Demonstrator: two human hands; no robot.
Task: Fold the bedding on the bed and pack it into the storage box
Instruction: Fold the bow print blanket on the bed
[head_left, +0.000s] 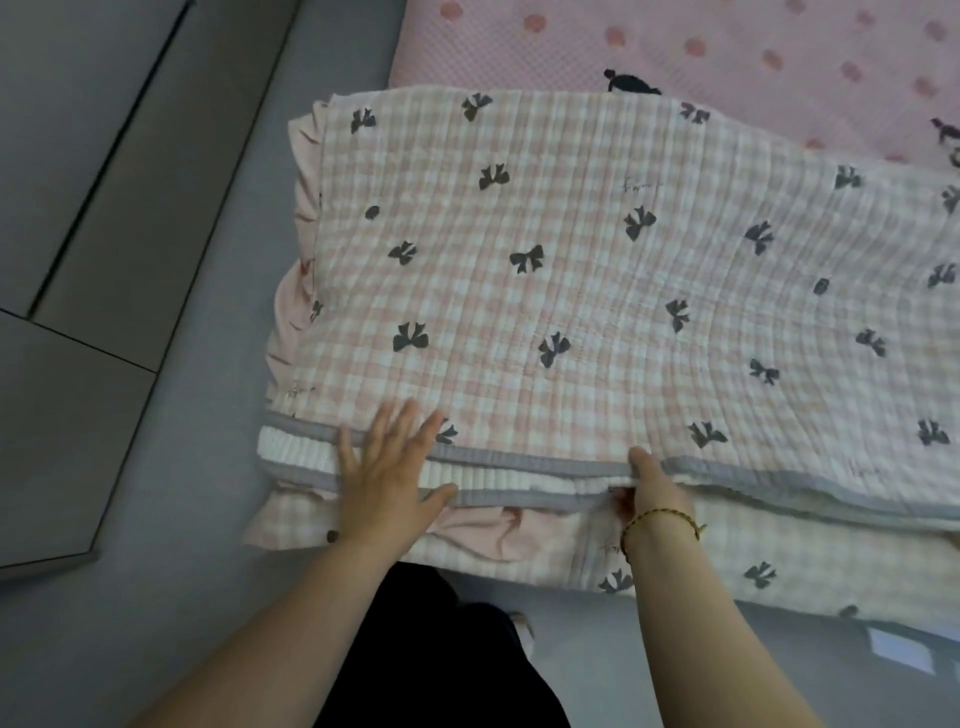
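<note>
Head view: left grip (387, 478) spread on bow-print quilt (571, 260), right grip (654, 483) pinching its grey hem (519, 460); script (638, 186) unreadable.

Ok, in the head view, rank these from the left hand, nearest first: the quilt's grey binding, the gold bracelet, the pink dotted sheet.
1. The grey binding, touching, under the left hand at the quilt near edge.
2. The gold bracelet, to the right on the other wrist.
3. The pink dotted sheet, beyond the quilt's far edge.
</note>
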